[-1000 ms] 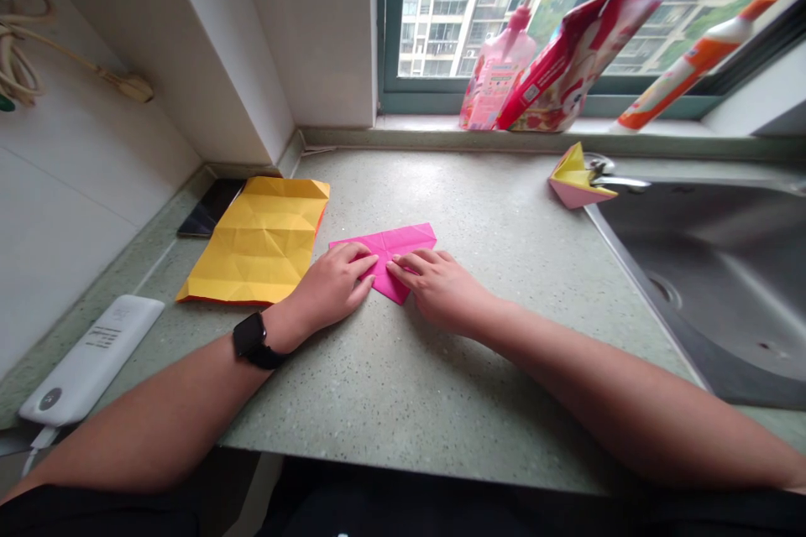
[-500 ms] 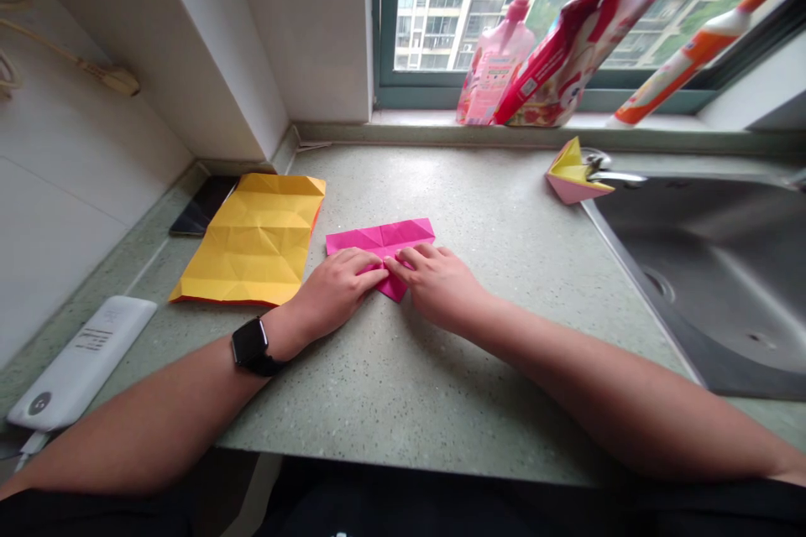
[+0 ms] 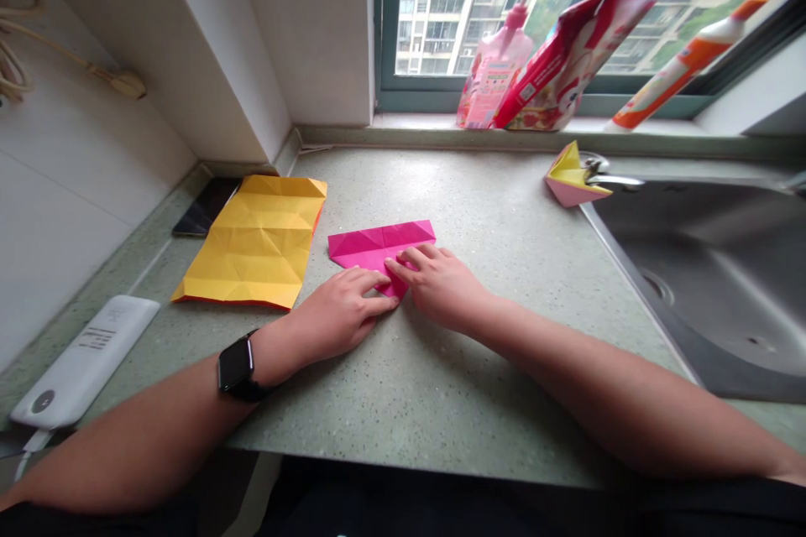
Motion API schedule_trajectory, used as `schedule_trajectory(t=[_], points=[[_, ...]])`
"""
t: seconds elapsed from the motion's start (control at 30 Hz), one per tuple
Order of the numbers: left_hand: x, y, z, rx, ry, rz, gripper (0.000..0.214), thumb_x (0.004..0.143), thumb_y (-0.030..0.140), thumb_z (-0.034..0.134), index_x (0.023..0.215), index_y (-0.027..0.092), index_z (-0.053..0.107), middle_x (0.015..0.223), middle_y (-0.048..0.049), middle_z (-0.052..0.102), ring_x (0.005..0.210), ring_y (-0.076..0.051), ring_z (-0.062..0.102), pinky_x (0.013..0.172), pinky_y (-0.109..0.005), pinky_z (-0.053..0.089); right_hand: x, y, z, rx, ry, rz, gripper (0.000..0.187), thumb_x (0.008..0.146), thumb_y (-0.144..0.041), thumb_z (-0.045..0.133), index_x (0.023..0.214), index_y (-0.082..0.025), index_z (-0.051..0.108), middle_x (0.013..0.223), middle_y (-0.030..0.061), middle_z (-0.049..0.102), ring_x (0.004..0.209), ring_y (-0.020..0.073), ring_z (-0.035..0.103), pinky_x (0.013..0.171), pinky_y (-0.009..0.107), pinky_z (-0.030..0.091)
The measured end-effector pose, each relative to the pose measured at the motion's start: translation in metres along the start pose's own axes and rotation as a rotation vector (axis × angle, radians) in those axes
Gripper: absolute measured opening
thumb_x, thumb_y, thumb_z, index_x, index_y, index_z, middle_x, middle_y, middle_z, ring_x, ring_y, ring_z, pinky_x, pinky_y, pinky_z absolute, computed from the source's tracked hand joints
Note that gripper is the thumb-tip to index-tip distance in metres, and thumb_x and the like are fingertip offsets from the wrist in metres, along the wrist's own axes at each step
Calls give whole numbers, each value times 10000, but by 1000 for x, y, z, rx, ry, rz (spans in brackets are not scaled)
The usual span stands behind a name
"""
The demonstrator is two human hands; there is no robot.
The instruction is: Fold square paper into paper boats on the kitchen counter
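Observation:
A magenta sheet of origami paper (image 3: pixel 365 245) lies on the counter, folded into a wide creased band at the top with its lower part narrowing to a point. My left hand (image 3: pixel 340 306) is on its lower left edge, fingers over the paper and thumb at the bottom tip. My right hand (image 3: pixel 441 285) presses the right side with bent fingers close together, hiding part of the sheet. Both hands are closed on the paper. Left of them, a creased yellow paper (image 3: pixel 258 239) with an orange-red underside overlaps a dark flat device (image 3: pixel 205 208).
A white power bank (image 3: pixel 88 361) with a cable lies at the left. At the right is a steel sink (image 3: pixel 711 285), with a folded pink-and-yellow paper piece (image 3: pixel 574 178) by its tap. A pink pump bottle (image 3: pixel 494 75), a red bag and an orange-white bottle stand on the windowsill.
My left hand has slid down and slightly left, from the paper's middle to its bottom tip, uncovering more of the left side. My right hand stays almost in place.

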State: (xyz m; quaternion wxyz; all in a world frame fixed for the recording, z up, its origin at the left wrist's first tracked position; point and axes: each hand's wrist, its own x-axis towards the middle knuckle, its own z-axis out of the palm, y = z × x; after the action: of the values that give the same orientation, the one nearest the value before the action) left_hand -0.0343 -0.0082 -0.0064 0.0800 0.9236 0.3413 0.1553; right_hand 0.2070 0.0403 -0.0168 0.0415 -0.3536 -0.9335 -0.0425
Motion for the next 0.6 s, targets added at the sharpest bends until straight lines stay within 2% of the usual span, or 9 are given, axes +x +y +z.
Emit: schedule_trajectory(t=[0.17, 0.47, 0.6], points=[[1, 6, -1, 3, -10, -38, 281, 1035, 191, 641, 1265, 264, 786, 1360, -105, 712, 1200, -298, 684, 1042, -485, 594, -4, 6, 2, 16, 21, -33, 512, 978, -154, 616, 1479, -242, 673, 1305, 144, 713, 1088, 298, 573, 878, 397, 418], [-4, 19, 1, 108, 19, -114, 304, 1073, 241, 573, 1330, 189, 727, 1225, -143, 738, 1138, -315, 694, 1035, -514, 577, -4, 8, 1, 35, 13, -34, 511, 980, -171, 642, 1482, -261, 683, 1281, 133, 715, 1099, 299, 581, 896, 399, 433], [-4, 21, 3, 245, 11, -169, 288, 1067, 244, 575, 1305, 158, 713, 1206, -148, 752, 1108, -326, 691, 1127, -570, 500, -4, 9, 1, 21, 20, -34, 505, 990, -155, 603, 1477, -256, 688, 1275, 122, 727, 1094, 290, 576, 899, 391, 424]])
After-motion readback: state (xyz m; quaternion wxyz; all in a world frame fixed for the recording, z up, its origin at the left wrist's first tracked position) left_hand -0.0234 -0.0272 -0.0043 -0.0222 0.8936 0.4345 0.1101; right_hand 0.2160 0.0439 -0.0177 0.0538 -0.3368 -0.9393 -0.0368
